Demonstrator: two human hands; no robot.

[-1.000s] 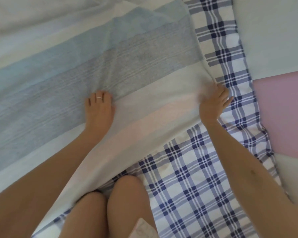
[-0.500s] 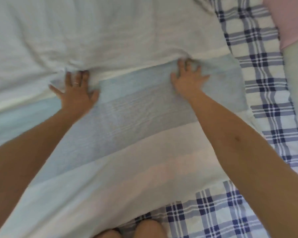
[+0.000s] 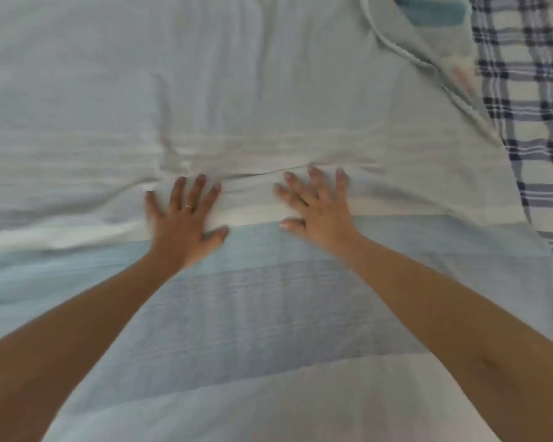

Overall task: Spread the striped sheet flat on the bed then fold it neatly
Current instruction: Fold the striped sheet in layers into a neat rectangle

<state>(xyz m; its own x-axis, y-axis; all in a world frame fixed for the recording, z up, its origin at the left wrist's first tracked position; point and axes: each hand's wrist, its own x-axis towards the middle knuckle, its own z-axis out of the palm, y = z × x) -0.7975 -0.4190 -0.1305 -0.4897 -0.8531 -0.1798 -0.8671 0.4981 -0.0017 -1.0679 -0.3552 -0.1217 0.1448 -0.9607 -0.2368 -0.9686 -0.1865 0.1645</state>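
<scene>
The striped sheet [image 3: 268, 298], with pale blue, grey-blue and white bands, covers most of the bed in the head view. My left hand [image 3: 186, 224], with a ring on one finger, presses flat on it with fingers spread. My right hand [image 3: 316, 212] presses flat beside it, fingers also spread. Both hands lie at the line where the blue band meets the white part. Small wrinkles [image 3: 237, 161] bunch just beyond the fingertips. The far white area is smoother, with a raised fold [image 3: 406, 55] running toward the upper right.
A blue-and-white plaid bed cover [image 3: 530, 100] shows along the right side, beyond the sheet's edge. A small teal patch [image 3: 434, 11] sits at the top right. The sheet's left and near parts run out of view.
Both hands have slid farther up the sheet and closer together, from the blue band onto the white part. The view has shifted forward, and my knees are out of sight.
</scene>
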